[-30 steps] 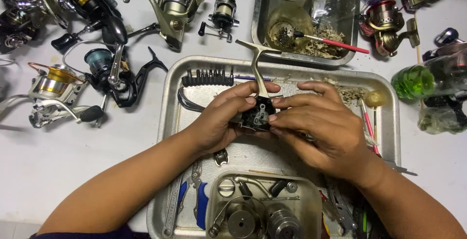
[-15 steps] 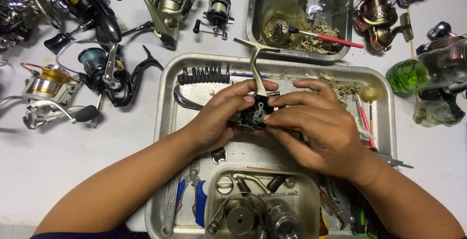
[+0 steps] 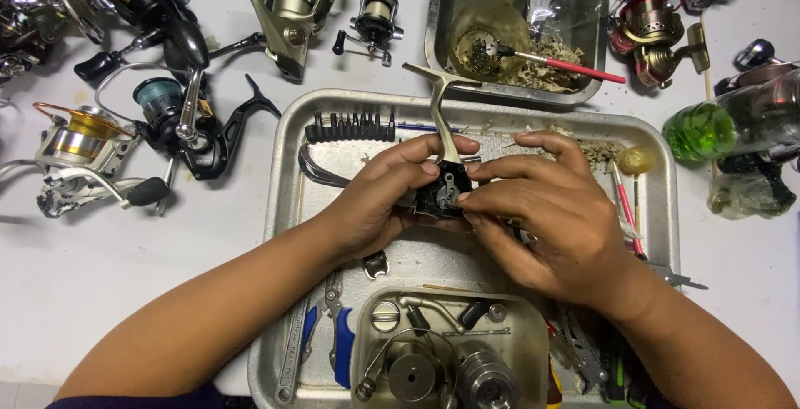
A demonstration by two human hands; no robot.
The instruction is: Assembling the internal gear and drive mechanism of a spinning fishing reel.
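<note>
While both hands pinch the dark reel body (image 3: 440, 195) over the metal tray (image 3: 287, 167), left hand (image 3: 375, 205) and right hand (image 3: 554, 217) fingers close on it, its silver stem pointing toward the bench's far edge.

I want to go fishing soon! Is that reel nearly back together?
Not yet, it seems. The reel body is stripped, with loose parts lying in the small tray. Both the left hand and right hand grip it over the big tray. Those parts remain unfitted.

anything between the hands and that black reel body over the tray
Nothing visible. The left hand and right hand both grip the black reel body directly, fingers on its sides, above the metal tray.
</note>
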